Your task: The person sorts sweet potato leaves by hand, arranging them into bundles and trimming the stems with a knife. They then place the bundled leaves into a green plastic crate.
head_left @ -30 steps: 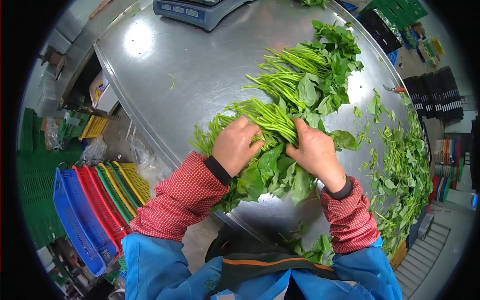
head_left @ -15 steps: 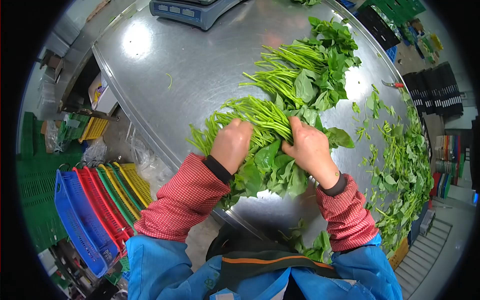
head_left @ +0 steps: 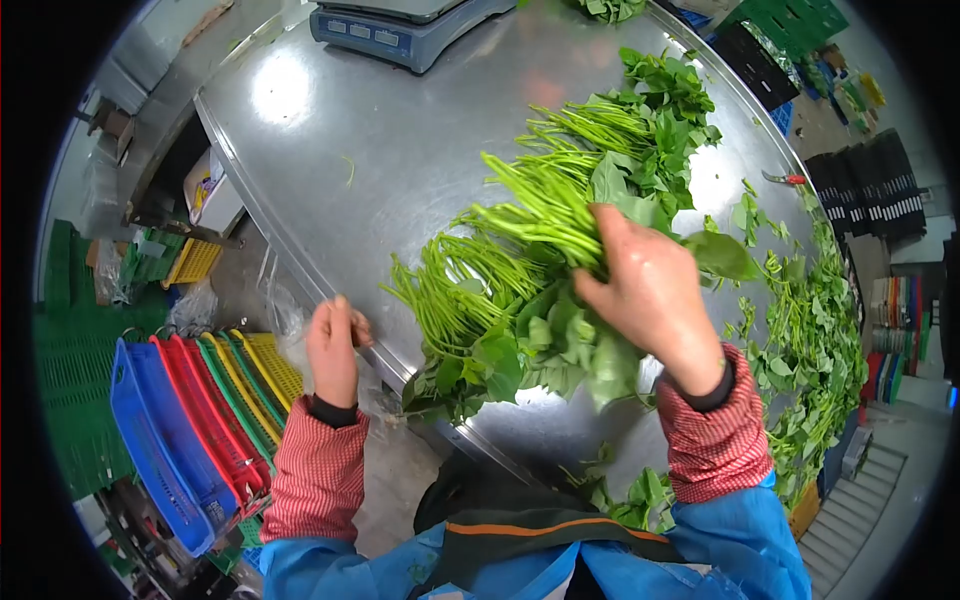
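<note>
Two hands (head_left: 333, 345) (head_left: 650, 290), one scale (head_left: 395, 25), one held bunch (head_left: 530, 210)

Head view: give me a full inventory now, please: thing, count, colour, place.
steel table: one, silver, centre
scale: one, blue-grey, table's far end
held bunch: one, green, in right hand
flat greens: one heap, green, near table edge
far greens: one heap, green, beyond the hand
trimmings: many, green, table's right side
baskets: several, blue, red, green, yellow, below table, left
left hand: one, at table edge, beside clear plastic
right hand: one, closed on held bunch
</note>
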Tool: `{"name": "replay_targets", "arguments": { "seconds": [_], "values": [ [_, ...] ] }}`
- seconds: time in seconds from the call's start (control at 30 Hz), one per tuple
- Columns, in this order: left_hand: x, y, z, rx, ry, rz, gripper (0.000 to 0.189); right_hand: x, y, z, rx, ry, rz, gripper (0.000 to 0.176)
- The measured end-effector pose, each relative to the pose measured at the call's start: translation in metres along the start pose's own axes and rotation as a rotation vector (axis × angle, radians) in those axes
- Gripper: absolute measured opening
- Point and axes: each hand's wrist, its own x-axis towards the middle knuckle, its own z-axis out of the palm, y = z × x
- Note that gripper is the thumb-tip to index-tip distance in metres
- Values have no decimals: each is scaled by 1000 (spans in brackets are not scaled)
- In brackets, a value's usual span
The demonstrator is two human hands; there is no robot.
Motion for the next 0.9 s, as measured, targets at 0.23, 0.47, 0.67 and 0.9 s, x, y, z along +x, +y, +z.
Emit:
{"name": "replay_targets", "arguments": {
  "seconds": [0.23, 0.47, 0.67, 0.9],
  "values": [
    [-28, -25, 36, -330, -213, -420, 32, 13, -8, 104, 90, 4, 15, 95],
    [-34, -7, 99, -443, -414, -396, 36, -6, -4, 85, 22, 1, -49, 91],
    [-2, -8, 147, -587, -481, -367, 35, 18, 24, 98, -94, 5, -25, 70],
    [80, -6, 255, -655, -458, -231, 35, 87, 111, 104, -325, 111, 26, 55]
  ]
}}
